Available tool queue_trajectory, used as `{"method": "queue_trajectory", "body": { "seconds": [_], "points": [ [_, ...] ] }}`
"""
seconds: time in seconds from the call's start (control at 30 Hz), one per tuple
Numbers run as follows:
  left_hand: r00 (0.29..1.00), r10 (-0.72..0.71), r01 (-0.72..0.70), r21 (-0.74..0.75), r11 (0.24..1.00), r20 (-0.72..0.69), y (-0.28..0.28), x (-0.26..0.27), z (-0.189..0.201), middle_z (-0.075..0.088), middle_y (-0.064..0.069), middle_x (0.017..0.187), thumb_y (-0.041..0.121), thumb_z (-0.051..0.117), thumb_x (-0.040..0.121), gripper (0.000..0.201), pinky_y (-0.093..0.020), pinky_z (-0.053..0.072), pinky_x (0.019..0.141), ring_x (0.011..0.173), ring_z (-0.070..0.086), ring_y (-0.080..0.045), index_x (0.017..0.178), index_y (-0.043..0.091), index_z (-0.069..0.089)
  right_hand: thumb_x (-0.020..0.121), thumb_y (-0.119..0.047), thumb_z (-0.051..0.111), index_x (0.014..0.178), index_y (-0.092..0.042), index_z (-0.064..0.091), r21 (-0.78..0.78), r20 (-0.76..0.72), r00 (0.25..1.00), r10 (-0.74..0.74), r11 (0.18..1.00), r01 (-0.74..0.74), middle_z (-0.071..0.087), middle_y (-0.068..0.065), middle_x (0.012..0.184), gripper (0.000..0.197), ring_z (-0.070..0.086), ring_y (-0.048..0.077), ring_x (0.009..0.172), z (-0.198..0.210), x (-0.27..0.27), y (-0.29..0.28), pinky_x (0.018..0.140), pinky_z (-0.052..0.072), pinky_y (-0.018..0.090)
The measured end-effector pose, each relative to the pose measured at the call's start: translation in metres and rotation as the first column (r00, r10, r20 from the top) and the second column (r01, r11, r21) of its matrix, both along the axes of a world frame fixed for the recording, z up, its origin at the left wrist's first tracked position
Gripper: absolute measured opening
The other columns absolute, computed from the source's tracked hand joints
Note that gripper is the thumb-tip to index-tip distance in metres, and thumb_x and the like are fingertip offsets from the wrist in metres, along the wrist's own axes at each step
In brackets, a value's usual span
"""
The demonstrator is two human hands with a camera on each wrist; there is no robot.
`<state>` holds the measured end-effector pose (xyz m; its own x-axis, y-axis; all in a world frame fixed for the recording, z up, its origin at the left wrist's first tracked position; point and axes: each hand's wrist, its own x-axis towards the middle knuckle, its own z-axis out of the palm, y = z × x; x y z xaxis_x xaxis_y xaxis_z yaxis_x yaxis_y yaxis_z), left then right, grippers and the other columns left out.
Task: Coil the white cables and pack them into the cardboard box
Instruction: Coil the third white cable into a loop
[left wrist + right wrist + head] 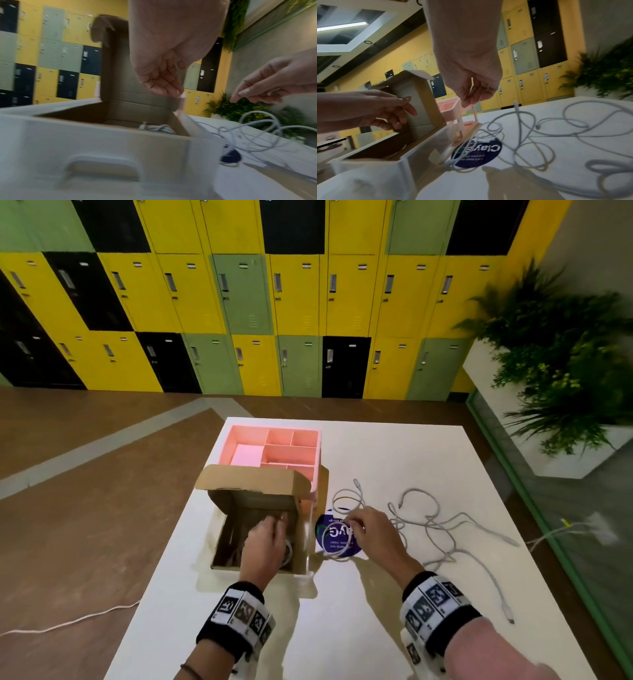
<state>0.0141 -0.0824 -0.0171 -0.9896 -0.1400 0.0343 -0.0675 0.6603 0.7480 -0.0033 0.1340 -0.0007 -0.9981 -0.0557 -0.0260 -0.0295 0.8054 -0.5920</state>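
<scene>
Left hand (262, 542) over open cardboard box (222, 537), fingers relaxed, holding nothing; one coiled cable (158, 128) lies inside beneath it. Right hand (371, 534) pinches cable loop (337, 542); loose white cables (442, 529) on table (342, 628) to its right.
</scene>
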Motion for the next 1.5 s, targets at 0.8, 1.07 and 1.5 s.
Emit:
{"method": "queue_trajectory", "body": {
  "seconds": [0.8,1.07,1.5],
  "points": [
    [0.834,-0.472,0.5,-0.029,0.866,0.285,0.093,-0.021,-0.034,0.063,-0.005,0.081,0.007,0.061,0.086,0.018,-0.039,0.048,0.081,0.08,0.058,-0.021,0.076,0.021,0.055,0.088,-0.002,0.054,0.122,-0.032,0.062,0.063,0.021,0.99,0.14,0.988,-0.141,0.05,-0.003,0.113,0.046,0.053,0.015,0.102,-0.015,0.018,0.046,0.075,0.039,0.016],
    [0.777,-0.6,0.442,0.51,0.738,0.194,0.076,-0.006,0.029,0.066,-0.008,0.077,0.005,0.057,0.092,0.004,-0.026,0.055,0.065,0.068,0.066,-0.013,0.091,0.002,0.054,0.088,-0.027,0.064,0.104,-0.025,0.074,0.094,-0.123,0.986,0.116,0.99,-0.104,0.066,-0.003,0.1,0.018,0.057,0.015,0.098,0.015,0.019,0.045,0.08,0.038,0.026],
    [0.829,-0.531,0.487,0.243,0.839,0.173,0.066,0.008,0.047,0.058,-0.006,0.115,0.004,0.052,0.094,0.034,-0.017,0.053,0.067,0.097,0.06,-0.014,0.122,0.021,0.047,0.084,-0.027,0.07,0.082,-0.016,0.069,-0.241,-0.152,0.988,0.021,0.969,-0.057,0.071,-0.005,0.08,0.011,0.062,0.002,0.079,0.077,0.041,0.077,0.076,0.048,0.023]
  ]
}}
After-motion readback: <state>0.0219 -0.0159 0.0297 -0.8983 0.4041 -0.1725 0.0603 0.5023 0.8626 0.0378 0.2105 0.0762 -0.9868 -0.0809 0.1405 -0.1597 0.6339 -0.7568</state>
